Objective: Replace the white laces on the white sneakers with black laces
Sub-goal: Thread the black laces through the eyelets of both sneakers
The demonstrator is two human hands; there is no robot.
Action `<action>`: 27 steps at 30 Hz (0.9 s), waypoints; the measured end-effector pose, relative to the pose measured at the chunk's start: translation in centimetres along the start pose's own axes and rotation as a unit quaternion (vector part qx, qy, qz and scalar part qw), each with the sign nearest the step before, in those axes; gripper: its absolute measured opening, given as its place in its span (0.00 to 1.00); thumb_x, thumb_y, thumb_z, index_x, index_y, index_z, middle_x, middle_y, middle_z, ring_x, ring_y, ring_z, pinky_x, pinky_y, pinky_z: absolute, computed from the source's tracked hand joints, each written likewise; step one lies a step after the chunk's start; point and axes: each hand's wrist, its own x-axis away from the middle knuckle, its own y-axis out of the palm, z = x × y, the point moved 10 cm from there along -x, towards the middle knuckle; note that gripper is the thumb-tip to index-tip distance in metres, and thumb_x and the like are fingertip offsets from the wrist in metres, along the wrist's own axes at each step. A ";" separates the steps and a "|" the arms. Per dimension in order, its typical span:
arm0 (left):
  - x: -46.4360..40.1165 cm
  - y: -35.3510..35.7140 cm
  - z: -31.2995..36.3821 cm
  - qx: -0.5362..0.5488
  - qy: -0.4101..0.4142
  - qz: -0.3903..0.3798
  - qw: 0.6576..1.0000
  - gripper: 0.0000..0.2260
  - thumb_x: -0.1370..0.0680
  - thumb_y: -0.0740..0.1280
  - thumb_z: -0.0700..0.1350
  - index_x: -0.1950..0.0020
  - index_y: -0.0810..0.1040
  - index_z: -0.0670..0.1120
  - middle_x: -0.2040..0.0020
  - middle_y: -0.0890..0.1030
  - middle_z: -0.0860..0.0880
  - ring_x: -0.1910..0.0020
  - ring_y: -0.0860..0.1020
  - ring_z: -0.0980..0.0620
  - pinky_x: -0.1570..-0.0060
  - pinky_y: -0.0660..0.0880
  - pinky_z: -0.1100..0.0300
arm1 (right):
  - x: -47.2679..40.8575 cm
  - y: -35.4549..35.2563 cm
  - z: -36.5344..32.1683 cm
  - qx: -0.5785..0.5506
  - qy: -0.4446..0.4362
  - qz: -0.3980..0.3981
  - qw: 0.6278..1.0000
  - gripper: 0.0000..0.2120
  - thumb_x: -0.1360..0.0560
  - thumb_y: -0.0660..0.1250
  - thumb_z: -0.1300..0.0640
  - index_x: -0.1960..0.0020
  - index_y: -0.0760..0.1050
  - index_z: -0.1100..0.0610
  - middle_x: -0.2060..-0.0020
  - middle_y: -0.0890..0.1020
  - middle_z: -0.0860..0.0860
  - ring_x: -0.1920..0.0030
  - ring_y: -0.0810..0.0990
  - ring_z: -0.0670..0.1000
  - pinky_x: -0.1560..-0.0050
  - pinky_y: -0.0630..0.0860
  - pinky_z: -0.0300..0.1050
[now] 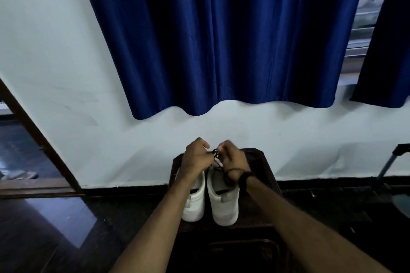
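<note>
Two white sneakers stand side by side, heels toward me, on a small dark stool [264, 175]: the left sneaker [196, 204] and the right sneaker [224, 201]. Both hands meet above the toe end of the right sneaker. My left hand [195, 158] and my right hand [233, 160] each have curled fingers pinching a black lace [216, 153] between them. More of the black lace trails down over the right sneaker's tongue near my right wrist. The front of both sneakers is hidden by my hands.
A white wall with a blue curtain [221, 40] rises behind the stool. A wooden door frame [37, 139] stands at the left, with a sandal [22, 175] beyond it. A dark metal object [390, 162] leans at the far right. The floor is dark and glossy.
</note>
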 end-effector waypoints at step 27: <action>8.1 7.0 2.5 -0.019 0.175 0.023 0.984 0.19 0.37 0.74 0.54 0.49 0.77 0.50 0.55 0.81 0.54 0.51 0.78 0.51 0.50 0.71 0.58 | -1.3 -8.8 -18.2 -0.293 -0.036 -0.074 0.952 0.09 0.18 0.58 0.58 0.56 0.70 0.53 0.72 0.69 0.47 0.74 0.65 0.45 0.74 0.60 0.35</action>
